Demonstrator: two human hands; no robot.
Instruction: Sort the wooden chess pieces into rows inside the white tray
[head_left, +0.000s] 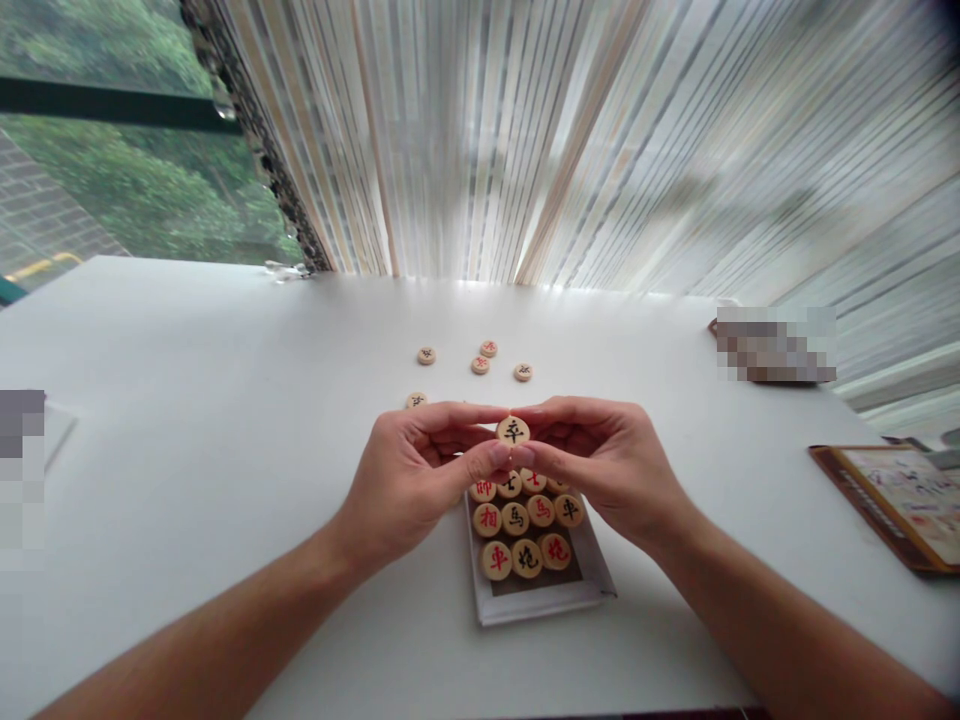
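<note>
Between the fingertips of both hands is a round wooden xiangqi piece (513,432) with a black character, its face turned toward me. My left hand (439,455) pinches it from the left, and my right hand (589,445) from the right. Below them lies an open white box (540,603) with a dark bottom. Rows of xiangqi pieces (527,558) with red and black characters sit in it, faces up. The far part of the box is hidden behind my hands.
Several loose pieces (480,365) lie beyond my hands on the white table (187,430). A brown-edged clipboard-like object (892,505) rests at the right, with a blurred-out item (776,345) behind it. A striped string curtain (465,140) hangs along the far edge.
</note>
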